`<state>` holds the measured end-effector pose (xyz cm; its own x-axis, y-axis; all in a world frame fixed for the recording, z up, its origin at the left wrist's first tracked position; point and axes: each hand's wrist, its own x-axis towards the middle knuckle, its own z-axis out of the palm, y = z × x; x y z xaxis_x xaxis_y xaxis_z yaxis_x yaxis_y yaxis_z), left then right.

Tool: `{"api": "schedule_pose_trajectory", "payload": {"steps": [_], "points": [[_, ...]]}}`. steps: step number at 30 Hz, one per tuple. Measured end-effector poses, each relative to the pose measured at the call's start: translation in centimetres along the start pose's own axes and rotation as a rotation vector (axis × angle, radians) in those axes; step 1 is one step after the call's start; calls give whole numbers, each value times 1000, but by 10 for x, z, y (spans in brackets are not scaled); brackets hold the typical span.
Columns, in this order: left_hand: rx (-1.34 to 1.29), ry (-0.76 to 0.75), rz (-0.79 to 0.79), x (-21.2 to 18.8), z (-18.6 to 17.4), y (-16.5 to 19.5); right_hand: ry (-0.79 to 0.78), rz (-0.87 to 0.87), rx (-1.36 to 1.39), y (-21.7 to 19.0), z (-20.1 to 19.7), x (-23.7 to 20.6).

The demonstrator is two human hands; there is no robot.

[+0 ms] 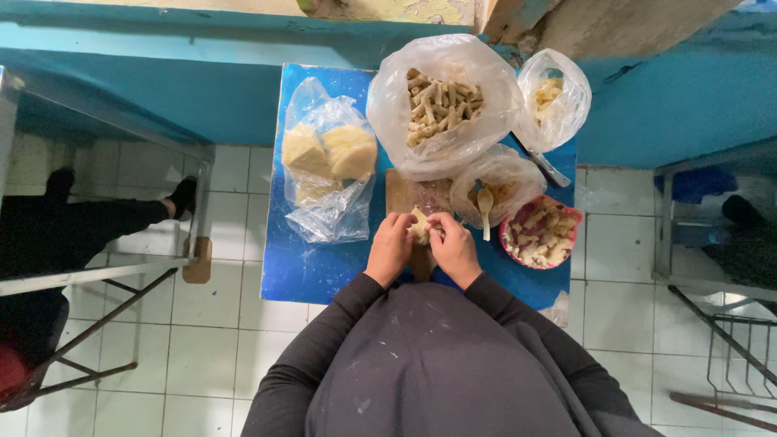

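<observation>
White-tiled floor and turquoise wall around a small blue counter (324,267), where I fold a pale piece of dough (419,225) over a wooden board (402,197).

My left hand (391,248) and right hand (454,247) meet at the board's near end, each grip pinched on the one soft, cream-coloured, irregular piece between the fingertips. Judging by the stock, the work is well advanced: a large clear bag (441,105) at the far edge is heaped with finished stick-shaped pieces, a pink bowl (541,233) to my right holds more, and a smaller bag (553,97) a few. Much is left: a bag of uncut dough sheets (328,158) lies to my left, and a bag of filling with a spoon (485,206) stands open beside the board.
</observation>
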<state>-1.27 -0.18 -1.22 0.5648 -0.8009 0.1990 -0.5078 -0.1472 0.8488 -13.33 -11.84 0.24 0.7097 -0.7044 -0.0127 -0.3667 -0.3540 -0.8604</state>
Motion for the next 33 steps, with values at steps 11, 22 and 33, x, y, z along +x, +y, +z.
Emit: {"api": "schedule_pose_trajectory", "payload": {"steps": [11,22,33], "points": [[79,-40,18,-6,9,-17,69,-328,-581,-21,-16,-7],[39,-167,51,3,-7,-16,-16,-303,-437,13,-5,6],[150,-154,2,19,0,-12,-27,-174,-458,1,2,17]]}}
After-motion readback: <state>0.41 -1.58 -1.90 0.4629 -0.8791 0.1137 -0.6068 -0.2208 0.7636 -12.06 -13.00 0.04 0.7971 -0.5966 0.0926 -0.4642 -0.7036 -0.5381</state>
